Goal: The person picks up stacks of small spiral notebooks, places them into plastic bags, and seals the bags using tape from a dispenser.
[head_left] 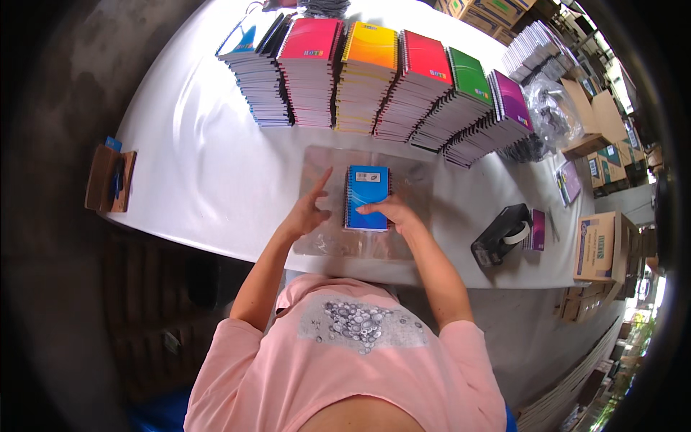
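Note:
A blue spiral notebook (369,196) with a white label near its top lies in front of me on a sheet of clear plastic (324,241). My right hand (392,210) grips the notebook's lower right part, thumb on the cover and fingers round the edge. To the left of the notebook, my left hand (311,209) is held over the plastic, its index finger stretched out and the others loosely bent, with nothing in it. Whether more notebooks lie under the blue one cannot be made out.
Tall notebook stacks line the far side: blue (252,79), pink (309,43), yellow (371,50), red (426,57), green (469,75), purple (511,101). A black tape dispenser (497,241) stands right, beside a purple notebook (538,230). Cardboard boxes (597,245) are at the right edge.

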Demonstrator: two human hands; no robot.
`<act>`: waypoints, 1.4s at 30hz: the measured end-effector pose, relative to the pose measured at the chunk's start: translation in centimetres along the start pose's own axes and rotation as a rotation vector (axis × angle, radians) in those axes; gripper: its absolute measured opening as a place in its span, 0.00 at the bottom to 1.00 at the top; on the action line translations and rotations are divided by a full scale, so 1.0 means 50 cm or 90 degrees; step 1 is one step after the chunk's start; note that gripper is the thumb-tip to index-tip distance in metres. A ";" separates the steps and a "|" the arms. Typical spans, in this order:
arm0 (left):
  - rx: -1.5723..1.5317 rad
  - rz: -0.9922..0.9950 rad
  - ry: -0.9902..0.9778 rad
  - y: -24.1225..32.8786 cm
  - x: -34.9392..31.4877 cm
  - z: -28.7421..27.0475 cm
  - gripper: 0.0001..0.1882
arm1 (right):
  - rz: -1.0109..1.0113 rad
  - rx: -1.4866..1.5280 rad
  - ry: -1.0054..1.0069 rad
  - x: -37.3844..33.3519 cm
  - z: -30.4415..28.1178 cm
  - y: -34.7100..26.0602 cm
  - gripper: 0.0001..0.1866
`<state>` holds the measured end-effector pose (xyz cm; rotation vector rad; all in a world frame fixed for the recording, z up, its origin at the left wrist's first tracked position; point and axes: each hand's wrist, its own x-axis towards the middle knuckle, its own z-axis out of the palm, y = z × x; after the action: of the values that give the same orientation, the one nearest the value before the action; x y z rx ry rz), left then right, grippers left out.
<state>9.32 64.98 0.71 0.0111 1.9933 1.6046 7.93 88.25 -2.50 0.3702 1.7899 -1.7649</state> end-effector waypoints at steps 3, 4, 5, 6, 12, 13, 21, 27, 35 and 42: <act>0.143 0.194 -0.041 0.001 0.008 0.014 0.48 | -0.012 0.043 0.007 -0.001 0.006 0.000 0.26; 0.183 0.189 -0.053 0.002 0.016 0.015 0.49 | 0.018 0.028 0.002 0.006 0.004 0.001 0.26; 0.193 0.194 -0.073 0.018 0.019 0.022 0.49 | 0.049 0.013 0.002 0.008 -0.003 0.001 0.26; 0.183 0.163 -0.052 0.034 0.017 0.033 0.49 | 0.045 0.029 0.018 0.007 -0.008 0.003 0.26; 0.418 0.217 0.020 0.024 0.068 0.115 0.55 | 0.053 -0.027 0.073 0.006 0.002 0.000 0.22; 0.444 0.144 -0.001 0.034 0.073 0.127 0.58 | 0.076 -0.051 0.100 0.006 0.000 -0.002 0.20; 0.255 0.177 -0.187 0.037 0.093 0.114 0.70 | -0.158 -0.323 0.278 -0.030 0.038 -0.011 0.46; 0.089 0.109 -0.230 0.062 0.080 0.101 0.74 | -0.081 -0.139 0.189 0.021 0.014 0.044 0.56; 0.454 0.466 0.023 0.032 0.069 0.052 0.34 | -0.125 -0.248 0.188 0.017 0.017 0.040 0.58; 0.601 0.322 0.042 0.028 0.057 0.079 0.33 | 0.005 -0.446 0.569 -0.064 0.023 0.105 0.39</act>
<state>8.17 69.90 0.30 0.8804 2.7542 0.7500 13.73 88.19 -4.81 0.9417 2.8413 -0.8595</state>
